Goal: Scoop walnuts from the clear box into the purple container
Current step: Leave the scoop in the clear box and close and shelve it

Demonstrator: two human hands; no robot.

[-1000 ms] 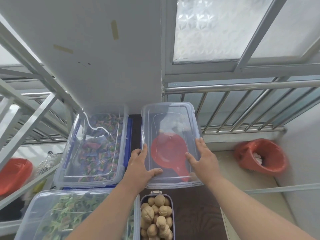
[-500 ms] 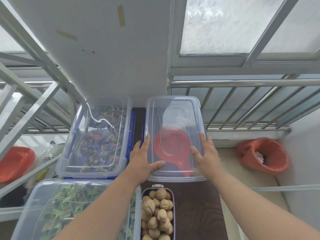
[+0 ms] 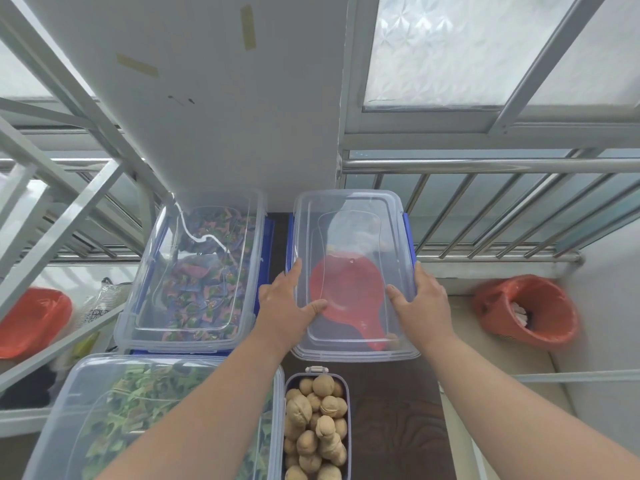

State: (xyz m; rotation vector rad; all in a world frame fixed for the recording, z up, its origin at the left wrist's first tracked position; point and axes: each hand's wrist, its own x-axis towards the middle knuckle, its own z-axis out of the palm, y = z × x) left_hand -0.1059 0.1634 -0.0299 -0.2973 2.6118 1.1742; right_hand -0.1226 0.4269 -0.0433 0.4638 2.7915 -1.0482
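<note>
- Since a moment ago the clear lid has come down from its raised tilt and now lies flatter over the clear box, more square to its blue clips; both hands have gone down with it.
- The left hand clamps the lid's 9 o'clock edge, thumb lying over the top; the right hand clamps the 3 o'clock edge the same way.
- Through the plastic a red scoop shows, blurred by glare, its handle pointing toward 5 o'clock; whether any walnuts remain under it I cannot make out.
- The purple container sits at 6 o'clock from the box, heaped with walnuts; its near end is cut off by the frame.
- At 9 o'clock a lidded box of coloured wrapped pieces; at 7 o'clock another with green pieces, partly hidden by the left forearm.
- An orange bin stands at 3 o'clock, well apart.
</note>
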